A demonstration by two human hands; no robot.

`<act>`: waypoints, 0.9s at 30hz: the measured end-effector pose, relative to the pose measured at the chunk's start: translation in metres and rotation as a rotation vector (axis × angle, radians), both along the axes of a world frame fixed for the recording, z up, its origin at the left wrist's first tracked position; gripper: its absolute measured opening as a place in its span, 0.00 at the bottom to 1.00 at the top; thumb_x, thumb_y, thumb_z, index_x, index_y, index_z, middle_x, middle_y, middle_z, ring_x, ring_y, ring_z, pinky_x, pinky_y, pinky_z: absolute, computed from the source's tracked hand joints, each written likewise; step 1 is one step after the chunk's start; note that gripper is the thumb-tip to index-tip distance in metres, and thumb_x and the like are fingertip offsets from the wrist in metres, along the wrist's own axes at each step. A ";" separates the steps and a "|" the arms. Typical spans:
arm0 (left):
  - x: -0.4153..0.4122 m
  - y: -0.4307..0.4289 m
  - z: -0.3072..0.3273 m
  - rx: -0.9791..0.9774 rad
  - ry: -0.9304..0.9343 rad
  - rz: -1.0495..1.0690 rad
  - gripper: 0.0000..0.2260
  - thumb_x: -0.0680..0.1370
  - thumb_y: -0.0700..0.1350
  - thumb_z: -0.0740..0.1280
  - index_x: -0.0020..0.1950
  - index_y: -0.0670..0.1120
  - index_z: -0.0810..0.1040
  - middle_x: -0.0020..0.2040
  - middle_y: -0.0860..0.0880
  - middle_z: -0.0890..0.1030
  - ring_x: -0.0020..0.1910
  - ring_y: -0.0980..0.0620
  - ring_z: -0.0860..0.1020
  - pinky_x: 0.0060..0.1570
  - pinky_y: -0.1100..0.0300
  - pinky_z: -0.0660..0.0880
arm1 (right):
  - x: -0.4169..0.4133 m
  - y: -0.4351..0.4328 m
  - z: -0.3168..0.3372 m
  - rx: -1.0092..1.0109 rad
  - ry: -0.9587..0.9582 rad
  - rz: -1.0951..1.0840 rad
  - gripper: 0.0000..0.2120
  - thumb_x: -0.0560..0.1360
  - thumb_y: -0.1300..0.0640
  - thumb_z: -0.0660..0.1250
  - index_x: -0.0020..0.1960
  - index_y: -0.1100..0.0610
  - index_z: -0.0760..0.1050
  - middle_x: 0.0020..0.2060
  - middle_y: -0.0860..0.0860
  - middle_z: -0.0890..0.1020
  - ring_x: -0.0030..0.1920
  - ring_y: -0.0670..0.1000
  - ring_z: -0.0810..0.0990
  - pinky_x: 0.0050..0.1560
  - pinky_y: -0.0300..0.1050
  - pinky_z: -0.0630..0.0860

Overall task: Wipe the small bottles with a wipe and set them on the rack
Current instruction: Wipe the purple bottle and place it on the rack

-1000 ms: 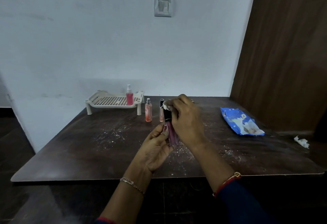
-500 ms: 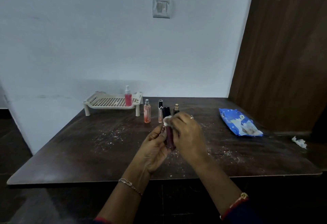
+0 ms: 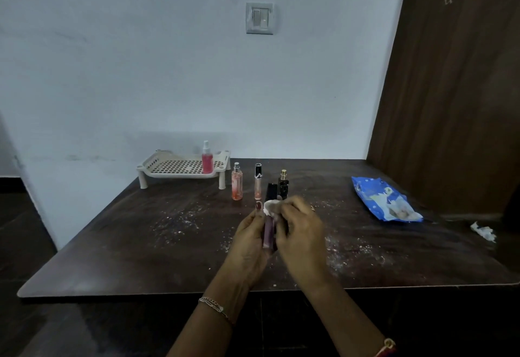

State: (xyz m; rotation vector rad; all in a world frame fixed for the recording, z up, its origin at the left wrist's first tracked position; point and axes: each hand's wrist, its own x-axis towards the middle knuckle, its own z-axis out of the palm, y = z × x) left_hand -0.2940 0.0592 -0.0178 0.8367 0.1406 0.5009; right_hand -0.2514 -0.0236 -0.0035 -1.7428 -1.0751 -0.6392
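My left hand (image 3: pixel 249 239) grips a slim purple bottle with a black cap (image 3: pixel 269 228) upright above the table. My right hand (image 3: pixel 302 234) pinches a small white wipe (image 3: pixel 271 206) against the bottle just below its cap. Behind them an orange spray bottle (image 3: pixel 237 182), a thin pink tube with a black cap (image 3: pixel 258 181) and a dark bottle with a gold top (image 3: pixel 283 185) stand on the table. A cream perforated rack (image 3: pixel 174 166) sits at the back left with a pink spray bottle (image 3: pixel 207 158) standing on its right side.
A blue wipes packet (image 3: pixel 385 199) lies at the right of the dark brown table (image 3: pixel 140 244). A crumpled used wipe (image 3: pixel 483 231) rests near the right edge. White crumbs speckle the tabletop. A brown wooden panel (image 3: pixel 450 89) rises on the right.
My right hand has slid the wipe down from the cap to the bottle's upper body. Both hands with the bottle have lowered slightly toward me.
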 end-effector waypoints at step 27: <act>-0.013 0.002 0.001 -0.213 -0.052 -0.074 0.12 0.74 0.46 0.61 0.55 0.44 0.76 0.29 0.47 0.75 0.18 0.60 0.63 0.14 0.70 0.58 | 0.030 -0.003 0.071 -0.346 0.454 0.311 0.11 0.73 0.63 0.68 0.53 0.50 0.79 0.44 0.42 0.79 0.44 0.39 0.77 0.39 0.26 0.69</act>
